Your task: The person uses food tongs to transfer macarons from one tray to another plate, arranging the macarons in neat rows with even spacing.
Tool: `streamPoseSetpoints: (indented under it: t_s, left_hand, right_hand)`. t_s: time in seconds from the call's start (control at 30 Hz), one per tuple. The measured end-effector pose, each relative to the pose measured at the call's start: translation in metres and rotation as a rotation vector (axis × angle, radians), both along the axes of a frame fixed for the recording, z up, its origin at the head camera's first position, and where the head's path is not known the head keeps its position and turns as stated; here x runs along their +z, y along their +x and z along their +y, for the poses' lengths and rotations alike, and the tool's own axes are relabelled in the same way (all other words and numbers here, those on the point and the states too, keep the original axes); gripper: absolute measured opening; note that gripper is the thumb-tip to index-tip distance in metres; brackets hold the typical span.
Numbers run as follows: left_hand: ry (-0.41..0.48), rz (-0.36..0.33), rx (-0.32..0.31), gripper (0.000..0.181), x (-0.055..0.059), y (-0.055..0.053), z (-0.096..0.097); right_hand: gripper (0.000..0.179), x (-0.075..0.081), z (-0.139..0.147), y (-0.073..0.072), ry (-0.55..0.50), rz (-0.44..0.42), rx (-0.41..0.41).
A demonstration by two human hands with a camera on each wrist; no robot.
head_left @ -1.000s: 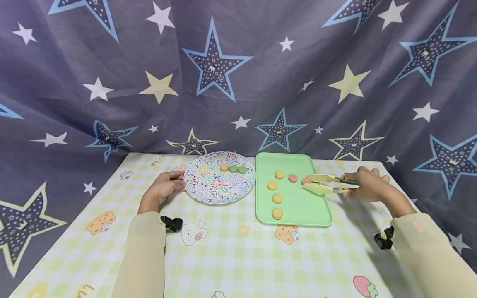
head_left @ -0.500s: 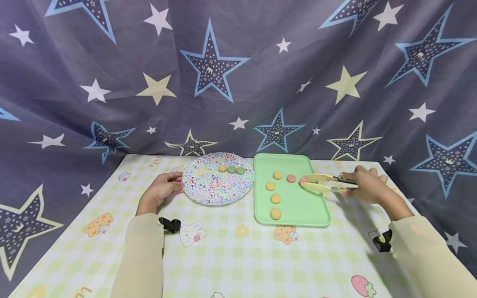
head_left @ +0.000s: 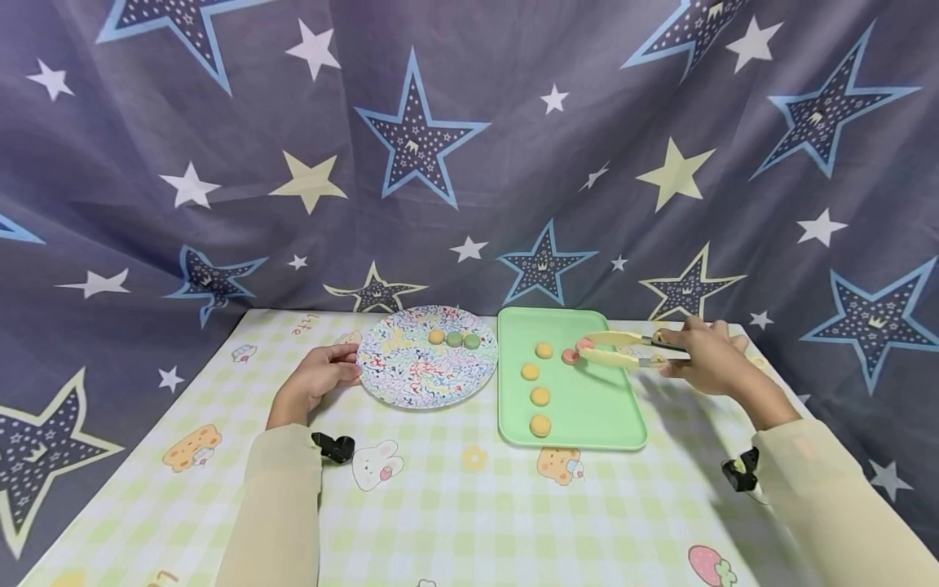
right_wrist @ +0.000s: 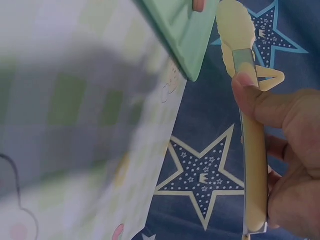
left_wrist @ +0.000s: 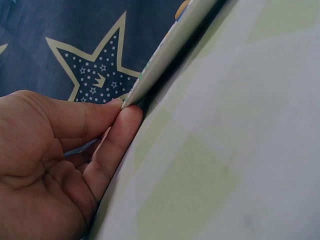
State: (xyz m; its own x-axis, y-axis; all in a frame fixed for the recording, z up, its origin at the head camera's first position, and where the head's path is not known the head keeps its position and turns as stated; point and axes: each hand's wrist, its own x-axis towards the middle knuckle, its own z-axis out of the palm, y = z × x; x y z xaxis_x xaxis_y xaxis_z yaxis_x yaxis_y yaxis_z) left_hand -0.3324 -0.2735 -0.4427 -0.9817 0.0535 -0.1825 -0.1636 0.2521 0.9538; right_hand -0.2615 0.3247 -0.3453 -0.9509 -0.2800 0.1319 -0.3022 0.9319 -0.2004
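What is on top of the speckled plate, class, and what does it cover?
One yellow disc and two green discs lie in a row on the plate, whose rim the left hand pinches. Most of the tablecloth beneath the plate is covered and cannot be seen.

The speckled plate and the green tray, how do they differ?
The speckled plate is round and multicoloured; the green tray is rectangular and plain. The left hand grips the plate's rim; no hand touches the tray. The plate carries green pieces; the tray, a pink piece. Both also carry yellow.
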Motion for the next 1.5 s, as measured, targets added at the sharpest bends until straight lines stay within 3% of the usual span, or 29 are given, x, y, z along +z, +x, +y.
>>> streamPoseSetpoints:
  t_s: [0.63, 1.23, 1.5]
  left_hand:
    - [-0.012, -0.002, 0.016, 0.064, 0.000, -0.001, 0.003]
    - [-0.003, -0.006, 0.016, 0.062, -0.001, 0.000, 0.001]
    - [-0.003, -0.007, 0.011, 0.062, 0.000, -0.001, 0.001]
  right_hand:
    - [0.062, 0.014, -0.052, -0.017, -0.020, 0.008, 0.038]
    - [0.059, 0.011, -0.103, -0.029, -0.009, -0.041, 0.047]
    - [0.067, 0.012, -0.120, -0.033, -0.016, -0.055, 0.088]
